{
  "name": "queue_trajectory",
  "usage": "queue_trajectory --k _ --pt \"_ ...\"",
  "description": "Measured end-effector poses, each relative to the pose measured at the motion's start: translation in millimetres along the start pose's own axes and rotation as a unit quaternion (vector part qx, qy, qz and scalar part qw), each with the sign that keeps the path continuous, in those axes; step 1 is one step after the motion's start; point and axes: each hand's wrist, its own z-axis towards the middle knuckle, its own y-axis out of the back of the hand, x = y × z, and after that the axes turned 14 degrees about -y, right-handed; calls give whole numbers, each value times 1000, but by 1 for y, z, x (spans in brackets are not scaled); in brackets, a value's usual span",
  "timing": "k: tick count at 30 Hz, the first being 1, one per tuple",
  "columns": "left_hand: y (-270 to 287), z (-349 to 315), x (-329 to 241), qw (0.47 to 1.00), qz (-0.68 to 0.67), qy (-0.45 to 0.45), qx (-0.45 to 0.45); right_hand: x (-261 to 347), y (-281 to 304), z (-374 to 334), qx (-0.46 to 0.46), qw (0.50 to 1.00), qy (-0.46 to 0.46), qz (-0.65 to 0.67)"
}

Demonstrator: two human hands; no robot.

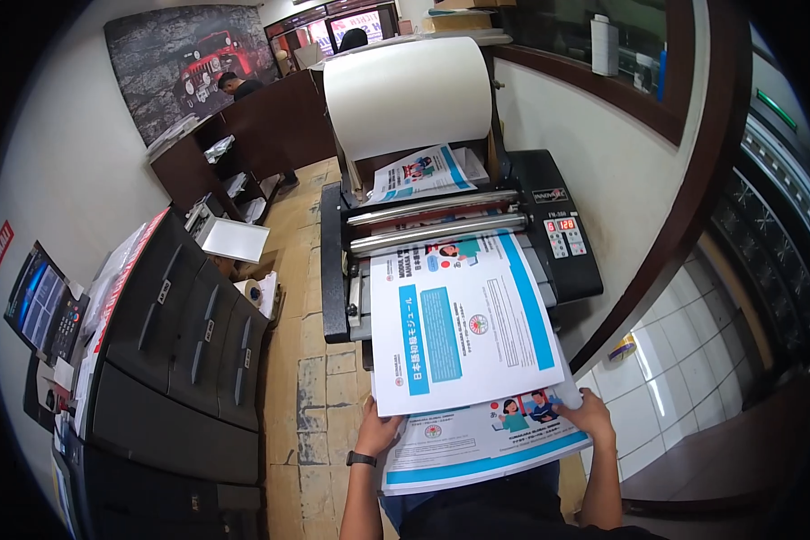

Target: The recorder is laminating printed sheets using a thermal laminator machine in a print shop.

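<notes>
My left hand (380, 430) closes on the left edge of a thick stack of printed sheets (450, 441), with the thumb on top. My right hand (589, 417) grips the same stack at its right edge. The stack lies close to my body, in front of a roll laminator (335, 270). A white and blue printed sheet (504, 360) runs from the laminator's metal rollers (436, 232) toward me and overlaps the stack. Behind the rollers lies another printed sheet (414, 175) with a coloured picture. The fingers under the stack are hidden.
A big roll of white film (409, 99) sits atop the laminator, its lit control panel (565, 236) at the right. A dark copier with drawers (166, 351) stands left. A wooden frame (684, 198) borders the right side. Far back, a person (240, 87) bends behind a brown counter (279, 121).
</notes>
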Motion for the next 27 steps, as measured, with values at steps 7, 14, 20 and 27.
queue_trajectory --k 7,14,20,27 --pt "13 -30 -34 994 63 -8 89 -14 15 1 78 993 1 87" --pt "2 -70 -62 938 286 -44 189 -28 3 -22 -69 992 76 71" --pt "-19 -82 -92 911 333 -80 229 -43 11 -41 -78 979 166 93" --pt "-46 -106 -115 878 292 -213 314 -69 17 -49 -164 984 37 66"
